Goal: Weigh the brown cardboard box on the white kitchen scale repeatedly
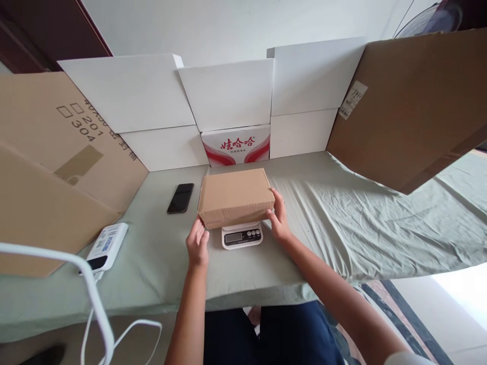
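Brown box (236, 195) is over the worktop (380, 238), near mid front edge, held btwn both hands. L hand (198, 242): fingers curled at box's front L corner, thumb just below it. R hand (279, 215): gripping front R corner, thumb on front face, fingers round the R end. Box sits over the back part of a small white scale (242, 237), hiding its pan; can't tell if it's resting on it or held just above. Scale's display + btns face the front edge; digits too small to read.

Black phone (180, 198) lies flat L of box, near but not touching. Further L, twd worktop's front L corner: white gadget (107, 247) w/ black end, white cable (89, 284) running off the front edge.

Along back edge: white boxes (125, 96) stacked, plus a water carton (238, 147) w/ red print in the mid, just behind the brown box. Big carton (45, 116) at L edge, printed "201" & "304", strip of tape on it. Another, the R carton (407, 111), stands twd back R corner w/ white label (353, 100). Green cloth (304, 187) covers worktop, wrinkled more on R side.
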Demonstrator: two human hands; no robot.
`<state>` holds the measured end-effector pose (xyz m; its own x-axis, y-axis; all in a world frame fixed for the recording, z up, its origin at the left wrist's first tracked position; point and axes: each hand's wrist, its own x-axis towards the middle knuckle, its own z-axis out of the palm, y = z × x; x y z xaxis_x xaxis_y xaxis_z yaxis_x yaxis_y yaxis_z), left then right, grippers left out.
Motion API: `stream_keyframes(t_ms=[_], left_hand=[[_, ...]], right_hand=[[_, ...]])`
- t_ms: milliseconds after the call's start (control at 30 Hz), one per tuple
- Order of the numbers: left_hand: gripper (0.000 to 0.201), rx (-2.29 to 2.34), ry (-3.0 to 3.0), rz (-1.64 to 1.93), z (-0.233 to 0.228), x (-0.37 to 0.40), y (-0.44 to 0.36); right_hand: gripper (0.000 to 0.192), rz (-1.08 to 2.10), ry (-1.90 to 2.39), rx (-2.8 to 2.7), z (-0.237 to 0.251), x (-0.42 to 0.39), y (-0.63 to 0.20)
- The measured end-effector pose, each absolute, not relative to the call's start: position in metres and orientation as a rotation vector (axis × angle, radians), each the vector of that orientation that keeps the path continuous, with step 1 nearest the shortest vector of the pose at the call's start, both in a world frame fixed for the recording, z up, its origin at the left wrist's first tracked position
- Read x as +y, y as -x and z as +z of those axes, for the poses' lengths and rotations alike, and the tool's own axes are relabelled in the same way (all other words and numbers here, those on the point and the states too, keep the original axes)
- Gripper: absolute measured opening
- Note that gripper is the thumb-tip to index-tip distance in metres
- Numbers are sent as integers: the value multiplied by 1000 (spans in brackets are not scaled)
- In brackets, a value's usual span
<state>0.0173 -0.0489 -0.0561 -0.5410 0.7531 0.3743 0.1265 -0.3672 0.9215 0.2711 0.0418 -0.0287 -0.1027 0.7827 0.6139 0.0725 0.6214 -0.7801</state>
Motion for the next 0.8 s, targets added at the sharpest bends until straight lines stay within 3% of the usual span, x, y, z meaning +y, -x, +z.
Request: stream_keyframes(t_ms=[800], left_hand=[[80, 1427, -1203, 1946, -55, -48, -18]], right_hand=[[63, 684, 776, -1542, -28, 45, -273]])
